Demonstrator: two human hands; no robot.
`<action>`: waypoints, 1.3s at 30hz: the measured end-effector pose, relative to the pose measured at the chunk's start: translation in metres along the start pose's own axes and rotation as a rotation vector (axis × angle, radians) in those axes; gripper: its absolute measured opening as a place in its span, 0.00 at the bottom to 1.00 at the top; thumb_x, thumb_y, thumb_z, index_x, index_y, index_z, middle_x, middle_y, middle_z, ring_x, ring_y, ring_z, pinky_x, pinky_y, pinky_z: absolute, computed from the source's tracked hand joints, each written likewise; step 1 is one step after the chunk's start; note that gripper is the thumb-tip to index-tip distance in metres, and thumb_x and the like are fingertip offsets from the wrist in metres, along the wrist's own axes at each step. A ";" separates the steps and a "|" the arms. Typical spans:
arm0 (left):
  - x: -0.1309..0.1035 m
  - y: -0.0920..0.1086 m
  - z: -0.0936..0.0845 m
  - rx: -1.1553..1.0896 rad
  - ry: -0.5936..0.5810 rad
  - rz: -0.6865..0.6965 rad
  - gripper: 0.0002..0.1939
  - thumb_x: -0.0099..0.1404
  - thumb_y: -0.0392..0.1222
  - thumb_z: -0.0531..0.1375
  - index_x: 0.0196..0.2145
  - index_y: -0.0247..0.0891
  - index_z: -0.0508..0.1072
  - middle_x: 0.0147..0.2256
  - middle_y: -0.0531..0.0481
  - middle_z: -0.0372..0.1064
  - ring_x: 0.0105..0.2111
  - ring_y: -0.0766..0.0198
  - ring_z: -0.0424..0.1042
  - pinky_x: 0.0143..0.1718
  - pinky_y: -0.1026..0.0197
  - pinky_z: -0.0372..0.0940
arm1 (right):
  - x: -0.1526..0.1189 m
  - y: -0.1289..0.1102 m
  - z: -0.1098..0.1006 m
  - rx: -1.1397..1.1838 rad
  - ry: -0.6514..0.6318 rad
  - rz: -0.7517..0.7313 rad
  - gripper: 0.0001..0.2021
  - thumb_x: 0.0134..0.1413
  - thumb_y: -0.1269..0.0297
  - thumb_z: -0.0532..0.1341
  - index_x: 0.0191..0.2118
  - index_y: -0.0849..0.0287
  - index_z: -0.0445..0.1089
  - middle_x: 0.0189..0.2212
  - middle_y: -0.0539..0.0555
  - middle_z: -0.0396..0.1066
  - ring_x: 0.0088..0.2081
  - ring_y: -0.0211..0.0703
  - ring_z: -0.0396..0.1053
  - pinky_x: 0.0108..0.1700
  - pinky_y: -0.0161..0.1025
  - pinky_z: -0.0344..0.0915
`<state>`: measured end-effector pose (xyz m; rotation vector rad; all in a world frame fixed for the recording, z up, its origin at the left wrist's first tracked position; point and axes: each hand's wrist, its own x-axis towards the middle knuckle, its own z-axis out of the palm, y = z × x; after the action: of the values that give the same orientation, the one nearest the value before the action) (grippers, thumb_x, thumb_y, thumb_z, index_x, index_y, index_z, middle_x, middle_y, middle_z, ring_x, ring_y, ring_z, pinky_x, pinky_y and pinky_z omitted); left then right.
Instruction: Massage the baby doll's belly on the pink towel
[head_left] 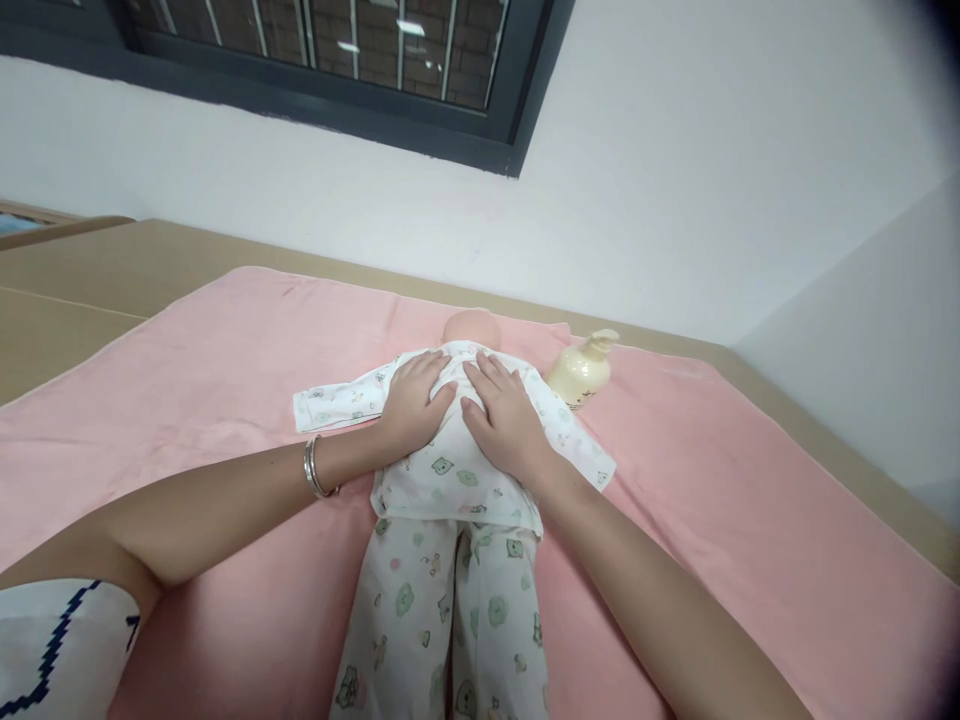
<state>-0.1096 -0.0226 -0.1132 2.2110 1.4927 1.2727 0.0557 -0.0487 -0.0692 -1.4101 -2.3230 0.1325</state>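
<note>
A white wall [712, 150] with a dark-framed window [517, 95] closes the far side. Against it stands a wood-coloured table [82, 262], largely covered by a pink cloth [247, 345], spread out but creased in places. A doll [465, 495] lies stretched out on the cloth at the centre, head to the far side and legs to the near side. No face is visible; it is judged to be lying front down. Dressing is found complete as far as visible: the printed trousers [495, 610] cover the legs, and the matching shirt [401, 490] is on, one sleeve out to the left, the other to the near right. The left hand [414, 405] and right hand [506, 415] rest flat on the upper part of the shirt, fingers extended, thumbs inward, neither clenched nor grasping. Contact is therefore established; how much of this hand work is done or left cannot be determined. A cream pump bottle [579, 375], on the cloth right of the doll's shoulder, is touched by neither hand. A silver bracelet [311, 466] remains on the left wrist.
</note>
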 end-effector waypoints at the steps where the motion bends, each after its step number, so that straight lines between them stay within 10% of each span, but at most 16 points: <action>1: 0.000 0.000 0.000 0.000 0.001 0.001 0.23 0.69 0.46 0.50 0.57 0.35 0.69 0.58 0.41 0.68 0.61 0.52 0.63 0.64 0.45 0.57 | 0.000 0.000 0.000 0.002 0.001 0.000 0.26 0.65 0.60 0.48 0.66 0.61 0.57 0.70 0.62 0.49 0.71 0.57 0.43 0.68 0.65 0.42; 39: -0.001 -0.002 0.001 0.009 0.011 0.007 0.22 0.70 0.45 0.50 0.57 0.35 0.69 0.58 0.41 0.68 0.61 0.53 0.64 0.64 0.46 0.57 | 0.000 0.001 0.001 0.003 0.008 0.000 0.27 0.65 0.60 0.48 0.66 0.61 0.57 0.70 0.62 0.49 0.71 0.56 0.43 0.68 0.64 0.41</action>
<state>-0.1097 -0.0219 -0.1151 2.2201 1.4988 1.2855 0.0558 -0.0483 -0.0700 -1.4059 -2.3152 0.1300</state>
